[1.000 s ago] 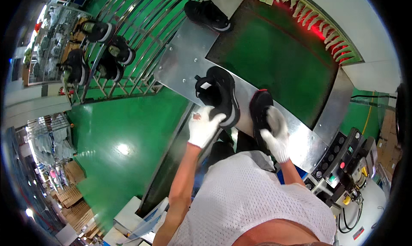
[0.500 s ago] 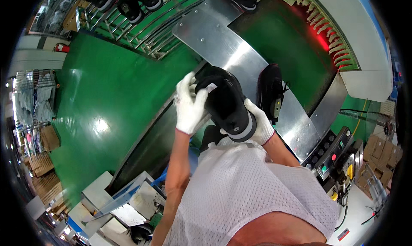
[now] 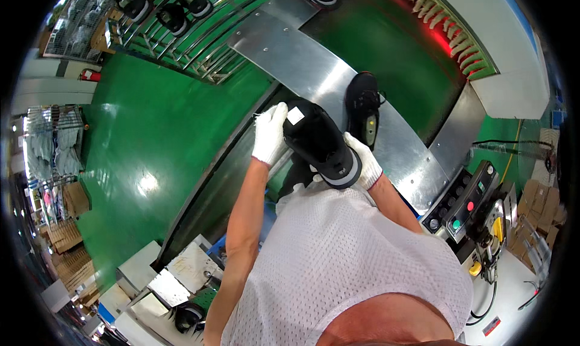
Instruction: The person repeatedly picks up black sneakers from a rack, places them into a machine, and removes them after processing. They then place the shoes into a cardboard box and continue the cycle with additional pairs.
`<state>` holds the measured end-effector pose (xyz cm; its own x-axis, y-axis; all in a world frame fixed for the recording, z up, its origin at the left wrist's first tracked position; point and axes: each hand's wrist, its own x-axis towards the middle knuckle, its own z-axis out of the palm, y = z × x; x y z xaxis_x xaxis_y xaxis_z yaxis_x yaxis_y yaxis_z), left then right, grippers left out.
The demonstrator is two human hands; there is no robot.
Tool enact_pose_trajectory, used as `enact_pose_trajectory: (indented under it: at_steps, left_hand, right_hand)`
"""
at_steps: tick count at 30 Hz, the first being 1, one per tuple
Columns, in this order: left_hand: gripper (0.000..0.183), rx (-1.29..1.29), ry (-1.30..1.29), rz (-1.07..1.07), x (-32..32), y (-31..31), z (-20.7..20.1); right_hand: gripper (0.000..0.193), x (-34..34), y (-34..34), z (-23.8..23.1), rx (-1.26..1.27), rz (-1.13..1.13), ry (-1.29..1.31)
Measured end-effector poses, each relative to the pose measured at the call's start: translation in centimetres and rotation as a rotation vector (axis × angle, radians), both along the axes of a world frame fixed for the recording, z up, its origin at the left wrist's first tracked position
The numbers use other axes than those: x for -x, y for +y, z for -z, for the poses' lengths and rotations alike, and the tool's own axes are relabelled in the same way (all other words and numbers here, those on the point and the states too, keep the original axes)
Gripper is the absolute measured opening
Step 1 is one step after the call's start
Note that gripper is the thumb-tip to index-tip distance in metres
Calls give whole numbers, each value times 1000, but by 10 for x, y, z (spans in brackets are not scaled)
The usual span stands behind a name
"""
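Between my hands is a black shoe, its opening facing up and its grey-striped heel toward me. My right hand, in a white knit glove, grips the shoe's right side near the heel. With the other white glove, my left hand closes on the far left edge of the shoe, beside a small white label. Most of the left fingertips are hidden behind that edge. Just beyond my right hand, a second black shoe with laces lies on the metal ledge.
Past the ledge a green conveyor belt runs under a fringed machine opening glowing red. Several shoes sit on a tubular rack at the far left. A control panel with buttons stands at my right, and white boxes at my lower left.
My left fingers have gone from spread to closed on the shoe's edge. The held shoe's label now faces up more squarely. The whole scene has shifted slightly as my view moved.
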<state>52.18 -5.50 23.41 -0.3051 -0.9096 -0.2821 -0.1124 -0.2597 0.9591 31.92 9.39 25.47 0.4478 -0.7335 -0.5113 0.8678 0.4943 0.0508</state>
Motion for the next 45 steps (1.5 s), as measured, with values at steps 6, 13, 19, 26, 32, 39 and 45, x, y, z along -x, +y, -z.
enact_pose_trajectory:
  at_steps: [6,13,19,26,32,39,45]
  left_hand:
    - [36,45,-87,-22,67,35,-17]
    - [37,91,-92,-83,124,61,-20]
    - [39,156,-235,-89,147,70,-11]
    - [42,205,-294,-105,154,69,-4]
    - [41,183,-301,-146,151,63,5]
    - [46,95,-357,-71,150,52,3]
    - [43,164,-314,-122,151,50,15]
  right_hand:
    - [63,60,33,38,-14,55,-121]
    - [57,113,53,51,134,25,-127]
    - [58,142,59,59,207,-60,-133]
    - [65,154,53,90,111,-28,-204]
    - [55,154,44,56,154,-57,-161]
    - [58,155,42,68,48,3,-297]
    - [56,152,43,57,95,-47,-135]
